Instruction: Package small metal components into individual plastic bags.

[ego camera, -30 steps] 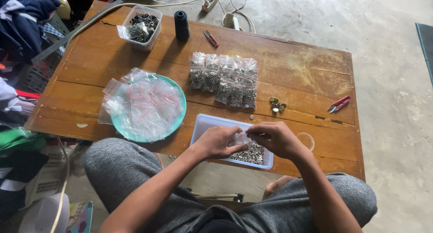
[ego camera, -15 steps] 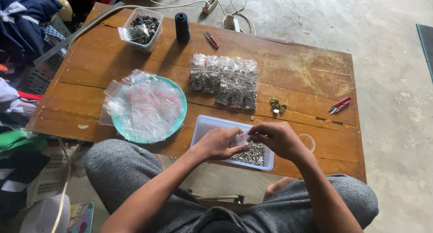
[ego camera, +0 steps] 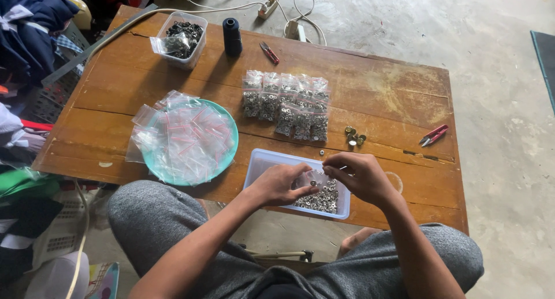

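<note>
We have both hands over the clear plastic tub (ego camera: 261, 163) of small metal rings at the near edge of the wooden table (ego camera: 381, 91). Our left hand (ego camera: 281, 183) and right hand (ego camera: 358, 174) meet at a small clear zip bag (ego camera: 311, 177), each pinching an edge of it between thumb and fingertips, so both grips are closed on the bag just above the loose rings (ego camera: 319, 200) in the tub.

At twelve o'clock from the tub lies a row of filled zip bags (ego camera: 286, 105), packed with the same rings and overlapping one another; that looks like the finished part of the work. At nine o'clock sits a turquoise plate (ego camera: 230, 154) heaped with empty zip bags (ego camera: 182, 134), and the tub holds a fair layer of rings, so we judge a good deal is left.

At one o'clock rest a few brass-coloured fittings (ego camera: 354, 137), and further toward two o'clock red thread snips (ego camera: 433, 135). Far off at eleven o'clock stand a dark thread spool (ego camera: 232, 37) and a second tub of dark parts (ego camera: 184, 36).
</note>
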